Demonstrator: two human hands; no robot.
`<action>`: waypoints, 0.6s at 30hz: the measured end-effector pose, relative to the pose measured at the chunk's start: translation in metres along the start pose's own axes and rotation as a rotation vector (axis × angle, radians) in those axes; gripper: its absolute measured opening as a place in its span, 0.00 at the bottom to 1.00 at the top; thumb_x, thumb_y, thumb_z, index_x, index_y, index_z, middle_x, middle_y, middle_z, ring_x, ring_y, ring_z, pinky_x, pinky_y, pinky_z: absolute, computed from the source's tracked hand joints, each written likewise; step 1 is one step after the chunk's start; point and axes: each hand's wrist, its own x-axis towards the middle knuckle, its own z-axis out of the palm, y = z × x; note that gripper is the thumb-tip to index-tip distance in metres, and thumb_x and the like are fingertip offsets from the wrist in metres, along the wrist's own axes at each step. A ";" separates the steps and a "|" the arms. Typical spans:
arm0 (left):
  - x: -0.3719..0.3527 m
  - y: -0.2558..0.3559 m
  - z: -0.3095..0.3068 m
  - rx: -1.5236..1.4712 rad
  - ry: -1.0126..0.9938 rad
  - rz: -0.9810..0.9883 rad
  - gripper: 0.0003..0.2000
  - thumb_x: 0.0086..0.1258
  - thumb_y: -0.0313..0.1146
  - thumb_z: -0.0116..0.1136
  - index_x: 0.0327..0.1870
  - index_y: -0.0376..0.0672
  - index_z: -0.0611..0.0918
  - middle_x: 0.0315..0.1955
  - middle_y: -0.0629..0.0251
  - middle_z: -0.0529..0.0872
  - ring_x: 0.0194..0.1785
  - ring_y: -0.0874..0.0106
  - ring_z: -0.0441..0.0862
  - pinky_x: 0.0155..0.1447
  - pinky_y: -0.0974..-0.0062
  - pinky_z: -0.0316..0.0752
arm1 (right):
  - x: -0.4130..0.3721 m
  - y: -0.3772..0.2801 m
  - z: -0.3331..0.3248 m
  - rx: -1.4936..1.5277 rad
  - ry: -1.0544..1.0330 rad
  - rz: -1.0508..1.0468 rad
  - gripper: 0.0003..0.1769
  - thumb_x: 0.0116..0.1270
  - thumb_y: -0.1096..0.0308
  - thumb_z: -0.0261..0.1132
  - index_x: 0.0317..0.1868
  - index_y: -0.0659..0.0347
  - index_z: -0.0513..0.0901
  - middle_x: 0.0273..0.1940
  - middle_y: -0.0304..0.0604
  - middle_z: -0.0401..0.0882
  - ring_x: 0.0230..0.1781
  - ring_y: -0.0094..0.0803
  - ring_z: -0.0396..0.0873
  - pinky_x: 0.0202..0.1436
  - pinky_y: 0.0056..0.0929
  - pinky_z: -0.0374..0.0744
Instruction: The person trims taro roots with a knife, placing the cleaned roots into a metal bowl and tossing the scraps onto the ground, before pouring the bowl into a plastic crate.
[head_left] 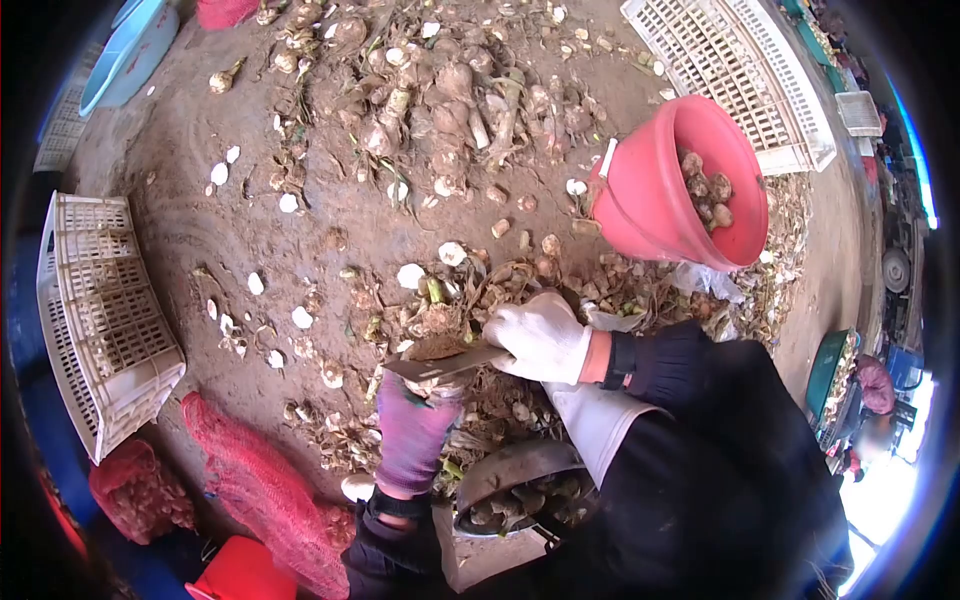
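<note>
Gripping a knife (440, 364) in the right hand (540, 337), white glove, fingers closed round the handle end. Left hand (418, 435), purple and pink glove, fingers curled narrow round a rough brown bulb (437, 346), stringy roots on it. Bulb is just above the left hand in view, blade lying across it; how deep the edge sits, cannot tell. Dark sleeves on both arms.

Gray basin (492, 473) beside the left wrist, dark lumps inside, partly hidden by the clothing. Pink bucket (640, 190) up and right of the hands, tilted in view, a few round bulbs in it. White crate (742, 75) just behind the bucket; another crate (110, 300) far left. Big pile of dirty bulbs (450, 100) on the ground (200, 140), pale cut slices (452, 253) and peelings scattered about. Red mesh sack (262, 485) lower left, blue tub (128, 55) top left.
</note>
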 end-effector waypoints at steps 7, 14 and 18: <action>-0.003 0.048 -0.008 -0.205 -0.190 -0.559 0.24 0.55 0.33 0.71 0.52 0.36 0.75 0.41 0.62 0.83 0.47 0.71 0.80 0.48 0.74 0.76 | 0.016 0.008 -0.005 0.006 -0.267 0.156 0.13 0.53 0.55 0.65 0.28 0.56 0.78 0.27 0.45 0.75 0.26 0.41 0.79 0.28 0.44 0.77; 0.001 0.046 -0.013 -0.463 -0.530 -0.110 0.52 0.43 0.43 0.80 0.68 0.41 0.56 0.50 0.57 0.77 0.51 0.65 0.80 0.56 0.69 0.77 | 0.008 0.041 -0.024 0.188 0.198 0.326 0.16 0.62 0.58 0.64 0.28 0.64 0.77 0.24 0.54 0.74 0.27 0.52 0.76 0.31 0.43 0.74; 0.011 0.022 -0.038 -0.422 -0.274 -0.046 0.46 0.53 0.57 0.71 0.67 0.43 0.59 0.56 0.57 0.72 0.57 0.64 0.75 0.54 0.69 0.78 | 0.011 0.012 -0.032 0.393 0.190 0.261 0.18 0.63 0.55 0.63 0.26 0.64 0.76 0.24 0.54 0.74 0.27 0.52 0.77 0.33 0.44 0.75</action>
